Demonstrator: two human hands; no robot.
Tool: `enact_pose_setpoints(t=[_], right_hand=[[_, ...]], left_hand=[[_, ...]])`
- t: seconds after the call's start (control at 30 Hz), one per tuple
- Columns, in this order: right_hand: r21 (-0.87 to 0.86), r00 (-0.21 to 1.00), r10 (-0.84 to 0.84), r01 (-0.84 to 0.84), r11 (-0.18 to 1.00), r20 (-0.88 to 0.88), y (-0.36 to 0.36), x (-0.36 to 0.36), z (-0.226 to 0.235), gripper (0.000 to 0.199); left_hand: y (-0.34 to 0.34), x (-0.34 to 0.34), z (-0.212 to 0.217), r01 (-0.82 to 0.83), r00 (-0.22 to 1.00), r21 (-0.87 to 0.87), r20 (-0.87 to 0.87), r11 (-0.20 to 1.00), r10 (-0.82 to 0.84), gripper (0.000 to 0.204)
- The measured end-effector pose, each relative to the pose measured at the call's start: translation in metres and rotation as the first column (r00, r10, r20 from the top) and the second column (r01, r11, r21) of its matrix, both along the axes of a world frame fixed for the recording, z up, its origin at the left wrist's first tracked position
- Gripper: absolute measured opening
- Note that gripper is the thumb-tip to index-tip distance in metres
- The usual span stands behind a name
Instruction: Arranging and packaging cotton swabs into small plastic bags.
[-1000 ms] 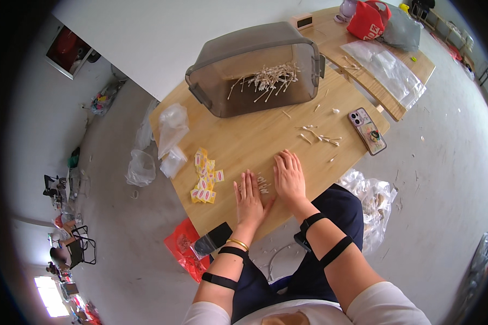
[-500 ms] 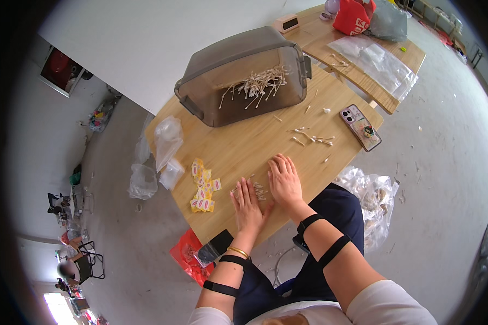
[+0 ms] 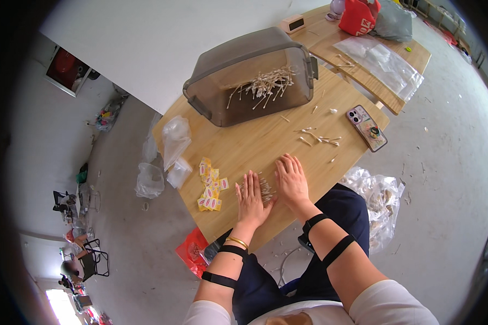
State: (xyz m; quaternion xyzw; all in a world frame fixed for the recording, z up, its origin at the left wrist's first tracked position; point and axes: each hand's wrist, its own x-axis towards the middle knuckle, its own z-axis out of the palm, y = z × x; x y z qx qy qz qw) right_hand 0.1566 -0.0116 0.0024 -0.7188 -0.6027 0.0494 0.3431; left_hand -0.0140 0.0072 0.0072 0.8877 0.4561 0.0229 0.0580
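Observation:
My left hand [image 3: 251,201] lies flat on the wooden table, palm down with its fingers stretched out over a small bunch of cotton swabs [image 3: 266,189]. Part of the bunch is hidden under that hand; the rest shows beside its fingers, roughly side by side. Just right of the swabs, my right hand [image 3: 291,181] rests palm down, its fingers extended and fairly close together. Neither hand grips anything. Small yellow-and-white printed packets or labels [image 3: 211,192] lie in a loose pile left of my left hand.
A grey see-through plastic bin [image 3: 211,103] lies tipped on its side at the back, with many cotton swabs [image 3: 268,84] inside. Loose swabs [image 3: 320,138] and a phone [image 3: 367,128] lie at the right. Clear plastic bags [image 3: 176,141] sit at the left edge.
The whole view has shifted slightly, moving the scene to the right in the picture. My hands stay flat around the swabs, which show a little more plainly between them.

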Motion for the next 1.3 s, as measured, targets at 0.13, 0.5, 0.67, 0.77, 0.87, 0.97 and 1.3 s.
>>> enact_pose_setpoints(t=[0.13, 0.5, 0.67, 0.77, 0.87, 0.97, 1.3], right_hand=[[0.001, 1.0, -0.002, 0.002, 1.0, 0.023, -0.001, 0.001, -0.002, 0.038], [0.017, 1.0, -0.019, 0.019, 1.0, -0.001, 0.001, -0.001, 0.001, 0.035], [0.011, 0.999, -0.023, 0.022, 1.0, 0.031, 0.0, 0.002, -0.002, 0.036], [0.014, 0.999, -0.016, 0.016, 1.0, 0.03, 0.001, -0.001, 0.0, 0.036], [0.019, 0.999, -0.019, 0.018, 1.0, 0.037, 0.001, -0.001, -0.001, 0.036], [0.021, 1.0, -0.019, 0.019, 1.0, 0.015, 0.001, 0.0, -0.001, 0.036], [0.027, 1.0, -0.016, 0.015, 1.0, 0.024, 0.002, -0.001, 0.0, 0.035]], left_hand=[[-0.006, 0.001, 0.0, 0.009, 1.0, -0.009, 0.004, 1.0, -0.009, 0.103], [-0.052, 0.0, -0.004, -0.007, 1.0, -0.006, 0.015, 1.0, 0.007, 0.1], [-0.07, 0.009, 0.004, -0.053, 0.998, -0.05, 0.037, 0.997, 0.055, 0.098], [-0.082, 0.007, 0.007, -0.071, 0.997, -0.015, 0.024, 0.997, 0.072, 0.097], [-0.09, 0.006, 0.007, -0.083, 0.995, -0.043, 0.046, 0.996, 0.085, 0.095], [-0.101, 0.007, 0.009, -0.092, 0.995, -0.062, 0.027, 0.994, 0.094, 0.095], [-0.081, 0.004, 0.0, -0.105, 0.994, 0.01, -0.004, 0.994, 0.105, 0.095]])
